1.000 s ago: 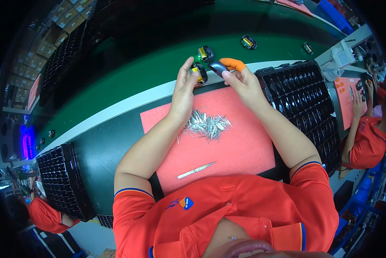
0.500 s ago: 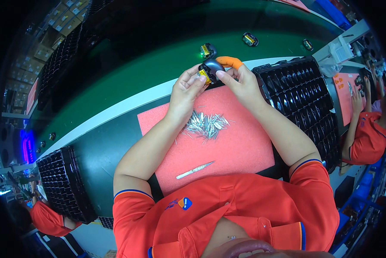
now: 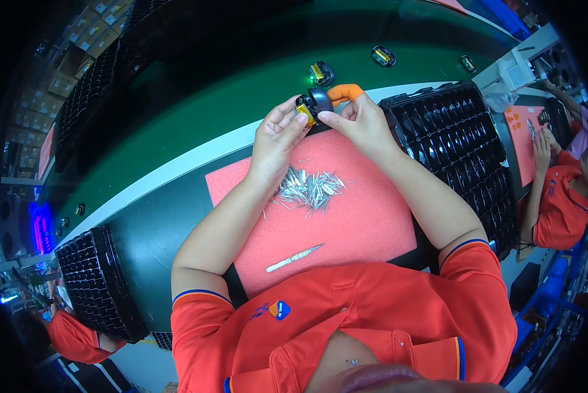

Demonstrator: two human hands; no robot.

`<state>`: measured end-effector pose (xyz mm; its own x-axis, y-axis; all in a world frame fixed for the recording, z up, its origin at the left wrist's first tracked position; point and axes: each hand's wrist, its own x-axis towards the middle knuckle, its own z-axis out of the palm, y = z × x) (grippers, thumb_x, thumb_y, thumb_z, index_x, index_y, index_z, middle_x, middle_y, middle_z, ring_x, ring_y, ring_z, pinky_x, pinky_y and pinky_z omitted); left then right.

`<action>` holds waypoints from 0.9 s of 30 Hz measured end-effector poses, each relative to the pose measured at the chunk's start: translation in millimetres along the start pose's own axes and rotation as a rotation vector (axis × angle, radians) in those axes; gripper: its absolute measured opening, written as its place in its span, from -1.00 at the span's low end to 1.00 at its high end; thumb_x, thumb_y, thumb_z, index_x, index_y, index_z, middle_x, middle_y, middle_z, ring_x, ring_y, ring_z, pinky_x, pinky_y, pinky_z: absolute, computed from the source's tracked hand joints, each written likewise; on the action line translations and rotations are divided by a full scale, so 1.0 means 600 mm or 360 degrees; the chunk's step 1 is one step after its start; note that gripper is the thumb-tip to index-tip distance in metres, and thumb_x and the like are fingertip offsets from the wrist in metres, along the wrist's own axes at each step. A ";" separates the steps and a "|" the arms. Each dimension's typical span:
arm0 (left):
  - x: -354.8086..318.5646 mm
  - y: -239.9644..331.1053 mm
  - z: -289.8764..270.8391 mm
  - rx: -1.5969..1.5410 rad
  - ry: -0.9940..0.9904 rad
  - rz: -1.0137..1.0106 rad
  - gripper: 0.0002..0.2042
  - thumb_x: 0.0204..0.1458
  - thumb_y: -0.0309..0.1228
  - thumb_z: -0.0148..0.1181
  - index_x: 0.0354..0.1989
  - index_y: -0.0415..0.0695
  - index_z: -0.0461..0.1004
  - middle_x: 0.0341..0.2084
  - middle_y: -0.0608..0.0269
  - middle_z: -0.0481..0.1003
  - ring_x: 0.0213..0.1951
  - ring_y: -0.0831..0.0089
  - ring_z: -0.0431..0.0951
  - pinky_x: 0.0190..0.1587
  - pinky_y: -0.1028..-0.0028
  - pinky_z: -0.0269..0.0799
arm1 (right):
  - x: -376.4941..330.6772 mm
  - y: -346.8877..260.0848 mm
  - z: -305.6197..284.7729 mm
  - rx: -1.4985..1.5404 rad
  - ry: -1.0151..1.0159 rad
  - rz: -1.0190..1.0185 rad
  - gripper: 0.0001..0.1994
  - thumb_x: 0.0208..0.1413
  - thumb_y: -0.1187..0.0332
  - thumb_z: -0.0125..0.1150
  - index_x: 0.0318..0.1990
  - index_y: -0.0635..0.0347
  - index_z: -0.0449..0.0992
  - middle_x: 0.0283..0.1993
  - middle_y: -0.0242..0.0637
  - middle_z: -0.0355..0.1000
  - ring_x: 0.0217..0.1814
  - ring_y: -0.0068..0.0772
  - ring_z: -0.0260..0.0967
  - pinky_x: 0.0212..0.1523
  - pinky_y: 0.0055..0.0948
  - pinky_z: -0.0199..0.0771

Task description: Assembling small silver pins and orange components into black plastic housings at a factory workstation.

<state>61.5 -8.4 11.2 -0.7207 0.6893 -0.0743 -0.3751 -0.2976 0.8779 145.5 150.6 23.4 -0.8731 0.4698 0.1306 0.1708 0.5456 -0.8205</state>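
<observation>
Between my two hands, over the far edge of the pink foam mat (image 3: pixel 333 242), is a small dark earbud charging case (image 3: pixel 319 100) with its glossy lid raised and a yellow-wrapped part exposed. My left hand (image 3: pixel 279 134) pinches the yellow side between thumb and fingers. My right hand (image 3: pixel 365 122) has its thumb and an orange-covered forefinger on the lid. Below the hands, a heap of thin silvery pins or strips (image 3: pixel 312 190) lies on the mat; their exact kind is unclear. A pale-handled pointed tool (image 3: pixel 295 258) rests near my chest.
On the green belt (image 3: pixel 196 124) beyond, another case (image 3: pixel 321 73) shows a green light; several more sit farther along. Black trays stand stacked at right (image 3: pixel 454 141) and left (image 3: pixel 97 281). Co-workers in red shirts sit at both sides, one's hand (image 3: pixel 542 154) by another pink mat.
Both hands have shifted slightly left with the case, and its lid is turned more upright. The pin heap and pointed tool keep their places on the mat.
</observation>
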 end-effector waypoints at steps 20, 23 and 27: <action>0.055 0.029 -0.076 0.0984 0.0285 0.0430 -0.47 0.06 -0.29 0.21 0.20 -0.09 0.23 -0.09 0.05 0.41 -0.09 0.44 0.45 -0.05 0.51 0.36 | -0.004 0.001 0.007 0.0288 -0.0143 -0.0109 -0.57 0.22 0.07 0.00 0.09 0.17 0.40 -0.24 -0.34 0.42 -0.29 -0.60 0.32 -0.22 -0.57 0.34; 0.073 0.044 -0.106 0.1396 0.0435 0.0589 -0.51 0.07 -0.28 0.19 0.17 -0.13 0.28 -0.06 0.11 0.44 -0.08 0.43 0.46 0.01 0.50 0.32 | 0.000 0.020 0.017 0.0346 -0.0161 -0.0243 -0.57 0.19 0.09 0.06 0.08 0.19 0.39 -0.24 -0.27 0.42 -0.25 -0.50 0.36 -0.20 -0.49 0.37; 0.082 0.053 -0.138 0.1616 0.0524 0.0359 -0.51 0.13 -0.21 0.10 0.20 -0.15 0.25 0.02 0.03 0.39 0.04 0.36 0.40 0.12 0.45 0.21 | 0.002 0.017 0.007 0.0183 -0.0219 -0.0291 -0.57 0.16 0.13 0.10 0.08 0.20 0.39 -0.28 -0.20 0.42 -0.26 -0.44 0.40 -0.22 -0.46 0.38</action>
<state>-34.3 -38.8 -3.7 -0.8898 0.4319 0.1472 0.3326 0.3932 0.8572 144.4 153.5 12.9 -0.9399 0.2674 0.2123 -0.0420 0.5265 -0.8491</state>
